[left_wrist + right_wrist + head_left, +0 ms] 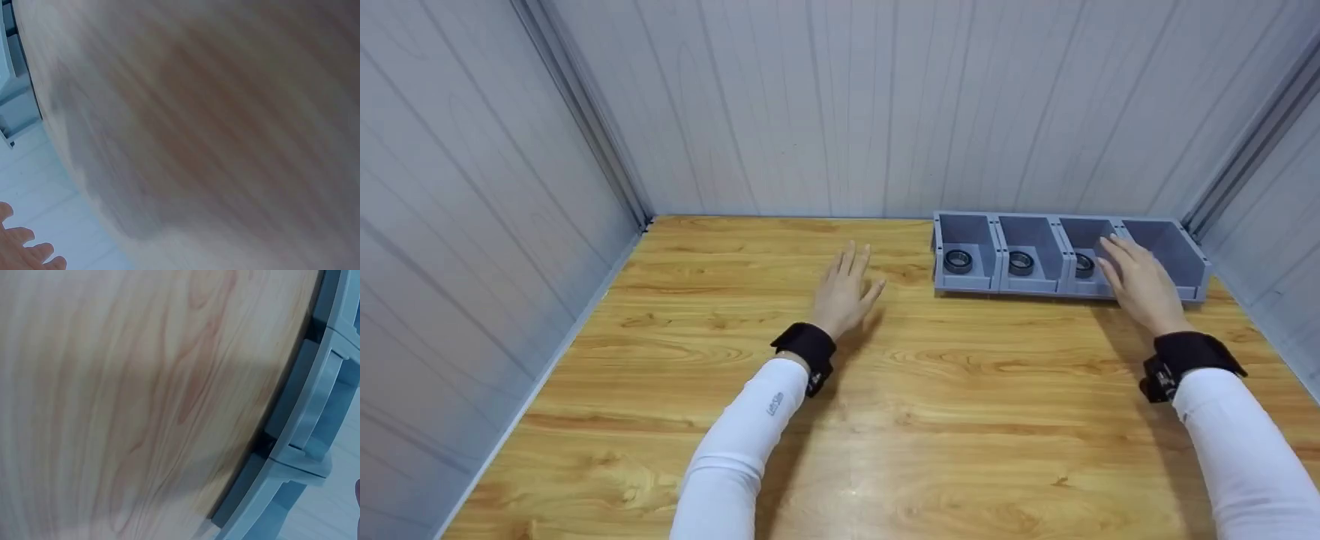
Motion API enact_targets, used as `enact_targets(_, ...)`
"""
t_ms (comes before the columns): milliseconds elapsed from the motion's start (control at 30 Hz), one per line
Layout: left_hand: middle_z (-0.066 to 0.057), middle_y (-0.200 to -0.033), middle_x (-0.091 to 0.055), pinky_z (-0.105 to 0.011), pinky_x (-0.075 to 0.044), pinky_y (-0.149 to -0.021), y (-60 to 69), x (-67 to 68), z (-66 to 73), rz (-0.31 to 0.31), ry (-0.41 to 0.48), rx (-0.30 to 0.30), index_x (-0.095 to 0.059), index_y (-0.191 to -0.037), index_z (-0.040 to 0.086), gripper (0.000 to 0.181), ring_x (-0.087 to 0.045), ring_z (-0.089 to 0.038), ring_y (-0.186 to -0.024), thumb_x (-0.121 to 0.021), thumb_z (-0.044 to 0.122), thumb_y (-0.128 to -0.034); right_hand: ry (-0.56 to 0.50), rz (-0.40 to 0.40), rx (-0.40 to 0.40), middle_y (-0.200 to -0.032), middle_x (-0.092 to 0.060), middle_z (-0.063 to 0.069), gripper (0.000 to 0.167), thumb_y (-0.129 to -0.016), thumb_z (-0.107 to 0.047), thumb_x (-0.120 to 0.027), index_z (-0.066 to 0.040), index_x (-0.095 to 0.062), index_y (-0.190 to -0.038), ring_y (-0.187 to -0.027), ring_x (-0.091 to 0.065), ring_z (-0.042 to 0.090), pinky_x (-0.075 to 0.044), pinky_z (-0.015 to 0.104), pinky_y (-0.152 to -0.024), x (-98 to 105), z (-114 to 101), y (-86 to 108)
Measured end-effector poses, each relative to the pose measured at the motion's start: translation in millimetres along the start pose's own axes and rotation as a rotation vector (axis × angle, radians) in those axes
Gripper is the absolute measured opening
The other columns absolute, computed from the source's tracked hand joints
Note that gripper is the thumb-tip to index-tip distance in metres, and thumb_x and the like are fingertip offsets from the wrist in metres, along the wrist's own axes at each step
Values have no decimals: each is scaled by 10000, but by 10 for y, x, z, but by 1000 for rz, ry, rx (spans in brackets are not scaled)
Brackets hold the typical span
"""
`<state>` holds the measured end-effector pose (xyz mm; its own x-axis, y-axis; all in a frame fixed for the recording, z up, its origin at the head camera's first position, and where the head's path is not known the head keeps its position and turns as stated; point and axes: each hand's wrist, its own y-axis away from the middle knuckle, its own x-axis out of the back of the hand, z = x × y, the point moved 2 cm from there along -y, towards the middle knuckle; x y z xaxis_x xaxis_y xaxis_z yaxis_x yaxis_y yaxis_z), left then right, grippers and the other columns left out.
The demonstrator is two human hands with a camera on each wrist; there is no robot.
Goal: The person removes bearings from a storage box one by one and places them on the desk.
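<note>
In the head view a grey four-compartment bin [1031,286] stands at the back right. Its three left compartments each show a dark bearing ring: one [958,261], another [1021,262] and a third [1084,265], partly beside the fingers. No ring is visible in the rightmost compartment. The right hand [1146,289] hovers at the bin's right part, fingers extended, holding nothing visible. The left hand [844,292] is over the wooden table left of the bin, fingers spread and empty. Its fingertips show in the left wrist view [25,247]; the right wrist view shows the bin's front edge [298,433].
The wooden table [840,450] reaches back to a light panelled wall [780,112]. Side panels with metal corner posts stand at left [585,120] and right [1252,142]. Black wrist straps with cameras sit on both wrists.
</note>
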<state>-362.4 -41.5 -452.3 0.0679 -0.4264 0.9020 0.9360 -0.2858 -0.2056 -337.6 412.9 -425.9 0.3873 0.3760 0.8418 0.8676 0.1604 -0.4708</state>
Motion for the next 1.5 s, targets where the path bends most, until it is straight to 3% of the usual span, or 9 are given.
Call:
enact_targets(367, -190, -1718, -190, -536, -236, -1324, -28, -115, 209, 8, 74, -20, -210, -1642, 118, 689, -247, -398, -1583, -472, 417, -1079, 7, 63, 0, -1397, -532, 381, 402, -1057, -100, -525, 114, -531, -1397, -1303, -470, 565, -388, 693, -1109, 60, 114, 119)
enact_targets(700, -192, -1714, -200, -467, -218, -1338, -79, -179, 383, -7, 169, 16, -194, -1641, 105, 699, -257, -362, -1586, -476, 409, -1079, -33, 101, -41, -1363, -519, 435, 383, -1036, -37, -539, 166, -528, -1361, -1229, -487, 608, -407, 724, -1039, 159, 310, 219)
enact_targets(967, -148, -1715, -222, -428, -224, -1338, -134, -222, 579, -21, 252, 40, -194, -1636, 80, 719, -278, -323, -1584, -486, 420, -1073, -72, 59, -171, -1402, -434, 477, 450, -1070, -94, -480, 193, -441, -1414, -1298, -400, 651, -320, 735, -1138, 226, 512, 321)
enact_targets(1333, -153, -1699, -277, -386, -258, -1327, -280, -316, 837, -27, 354, 100, -273, -1605, 17, 698, -315, -287, -1573, -510, 395, -1067, -88, 42, -313, -1425, -365, 506, 514, -1087, -143, -416, 226, -359, -1440, -1305, -361, 678, -304, 751, -1138, 294, 702, 399)
enact_targets(1500, -171, -1690, -288, -402, -258, -1329, -331, -366, 897, -31, 387, 115, -276, -1600, 3, 693, -318, -294, -1571, -511, 379, -1067, -88, -7, -372, -1463, -297, 517, 577, -1098, -205, -370, 226, -285, -1472, -1329, -316, 695, -265, 758, -1162, 326, 785, 427)
